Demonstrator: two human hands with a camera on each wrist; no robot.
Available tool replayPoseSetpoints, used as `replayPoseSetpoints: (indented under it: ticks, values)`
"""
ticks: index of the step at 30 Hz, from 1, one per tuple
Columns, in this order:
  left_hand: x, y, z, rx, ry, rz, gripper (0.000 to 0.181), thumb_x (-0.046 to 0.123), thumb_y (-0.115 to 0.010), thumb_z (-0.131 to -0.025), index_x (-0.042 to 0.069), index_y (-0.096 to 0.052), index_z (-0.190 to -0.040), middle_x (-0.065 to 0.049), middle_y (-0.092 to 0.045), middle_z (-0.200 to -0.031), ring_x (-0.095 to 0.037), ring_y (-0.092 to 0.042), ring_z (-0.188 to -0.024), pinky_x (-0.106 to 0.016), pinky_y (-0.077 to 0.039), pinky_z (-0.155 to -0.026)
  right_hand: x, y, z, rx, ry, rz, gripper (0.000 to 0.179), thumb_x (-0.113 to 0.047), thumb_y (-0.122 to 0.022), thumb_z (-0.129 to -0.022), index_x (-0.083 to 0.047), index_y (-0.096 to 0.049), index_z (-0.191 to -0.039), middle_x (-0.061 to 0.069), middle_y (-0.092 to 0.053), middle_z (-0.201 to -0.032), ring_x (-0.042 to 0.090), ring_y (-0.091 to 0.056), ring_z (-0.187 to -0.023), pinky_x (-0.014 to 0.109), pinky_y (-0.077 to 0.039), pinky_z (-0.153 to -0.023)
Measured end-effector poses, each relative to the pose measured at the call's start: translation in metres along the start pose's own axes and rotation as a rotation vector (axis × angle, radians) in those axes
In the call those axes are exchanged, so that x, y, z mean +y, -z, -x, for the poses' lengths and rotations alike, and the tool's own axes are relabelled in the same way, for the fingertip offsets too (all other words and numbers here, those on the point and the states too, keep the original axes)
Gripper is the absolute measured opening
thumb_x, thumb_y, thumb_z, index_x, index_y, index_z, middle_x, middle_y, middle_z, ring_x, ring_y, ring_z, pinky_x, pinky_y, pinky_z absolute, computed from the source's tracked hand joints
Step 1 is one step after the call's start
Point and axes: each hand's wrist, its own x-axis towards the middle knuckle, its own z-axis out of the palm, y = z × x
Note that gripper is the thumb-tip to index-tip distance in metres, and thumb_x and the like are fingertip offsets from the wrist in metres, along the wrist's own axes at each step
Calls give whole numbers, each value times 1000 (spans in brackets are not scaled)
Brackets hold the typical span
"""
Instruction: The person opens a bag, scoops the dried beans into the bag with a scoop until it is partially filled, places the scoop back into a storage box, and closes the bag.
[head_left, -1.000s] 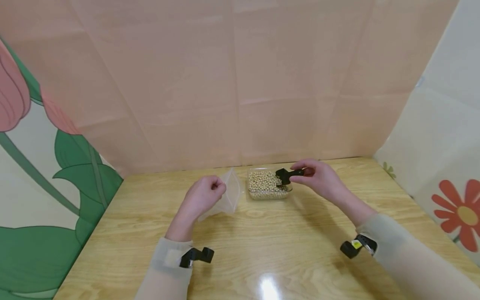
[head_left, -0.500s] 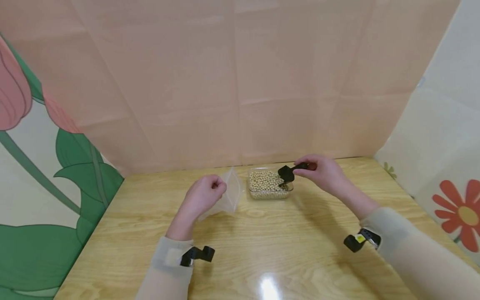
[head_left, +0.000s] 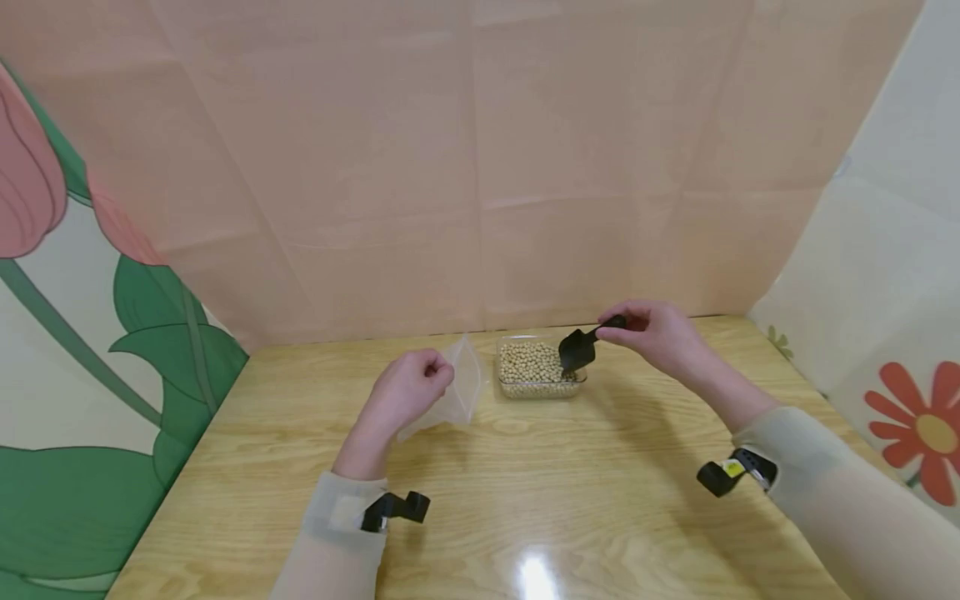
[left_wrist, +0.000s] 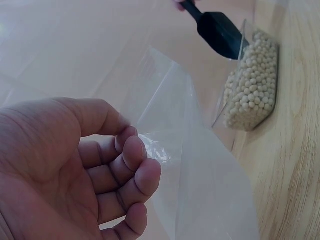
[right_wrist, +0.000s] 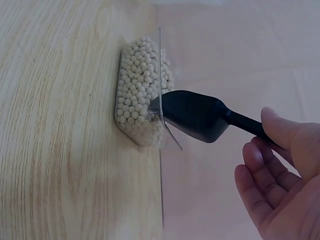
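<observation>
Black plastic makes up the scoop (head_left: 577,350), which the right hand (head_left: 662,337) pinches by the end of its handle between thumb and forefinger; the other fingers are loosely bent, apart from the handle. The scoop's blade extends left and down from those fingertips, tilted, with its tip inside the right end of a clear container (head_left: 540,390), at the pale round beads (head_left: 527,360) that fill much of it. The container sits near the far edge of the wood-grain table (head_left: 480,500), and the right hand is raised to its right, not touching it.

To the left, the left hand (head_left: 405,392) pinches the edge of a translucent bag (head_left: 467,379) between thumb and forefinger, its remaining fingers curled in. The bag spreads from the fingertips to the right, just beside the container's left side.

Compared with half a second ago, the right hand has shifted a little farther to the right and far side, and the scoop stands more steeply, showing more of its blade above the beads. The left hand, the bag and the container are practically where they were.
</observation>
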Motion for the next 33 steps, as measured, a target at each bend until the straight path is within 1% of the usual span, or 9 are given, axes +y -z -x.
replayPoseSetpoints:
  ticks: [3,6,12,16,20,22,25,28,33]
  values:
    - [0,0,0,1,-1,-6,16,16,-60,-104,12,-72,-94,0,-67,-81,-19,-54,-68,-36,-43,-67,2,1,0,-27,-30,-10,34,-36,-80,-103,-10,-81,-125,7,-79,-109,21,-68,-95,29,-53,-77]
    - [0,0,0,2,1,-4,15,17,-60,-103,12,-72,-94,0,-67,-81,-19,-54,-68,-36,-43,-66,4,3,-2,-42,-37,-10,34,-33,-82,-102,-7,-80,-125,7,-78,-106,21,-67,-92,30,-52,-76]
    - [-1,-2,-1,7,8,0,15,17,-60,-103,13,-72,-94,0,-67,-80,-19,-54,-67,-36,-43,-66,6,0,-7,-62,5,69,30,-26,-87,-98,-6,-82,-119,9,-77,-106,21,-66,-89,33,-52,-75]
    - [-2,-3,-2,12,5,-7,16,16,-61,-103,13,-71,-92,1,-66,-79,-19,-54,-67,-36,-43,-67,6,-5,-10,-90,22,131,31,-28,-87,-97,-6,-82,-120,14,-78,-113,25,-68,-91,42,-53,-79]
    - [-3,-5,-2,16,-1,-10,15,16,-61,-102,13,-71,-91,1,-66,-79,-18,-54,-68,-36,-44,-67,4,-10,-13,-97,34,195,30,-30,-87,-98,-10,-83,-120,17,-79,-118,31,-72,-99,53,-54,-86]
    - [-3,-6,-2,17,-5,-9,15,16,-61,-102,13,-71,-91,1,-66,-79,-18,-54,-68,-36,-43,-67,3,-12,-14,-98,35,216,28,-30,-86,-98,-12,-83,-119,16,-79,-120,33,-72,-103,55,-54,-89]
    - [-4,-7,-3,10,3,5,15,15,-61,-103,13,-71,-92,0,-66,-81,-19,-53,-68,-35,-43,-66,2,-15,-15,-102,31,220,26,-29,-85,-99,-12,-83,-119,17,-79,-122,33,-72,-103,56,-53,-88]
    - [-3,-7,-3,1,17,22,15,16,-61,-104,13,-71,-93,-1,-67,-82,-19,-53,-68,-35,-44,-66,3,-17,-16,-112,17,190,24,-26,-84,-100,-11,-83,-118,17,-79,-122,32,-71,-102,53,-53,-88]
    - [-3,-8,-4,-3,26,29,16,16,-60,-105,13,-72,-95,0,-68,-84,-19,-54,-69,-35,-44,-67,7,-20,-18,-132,2,139,23,-25,-83,-101,-10,-83,-118,12,-80,-115,28,-70,-99,47,-53,-86]
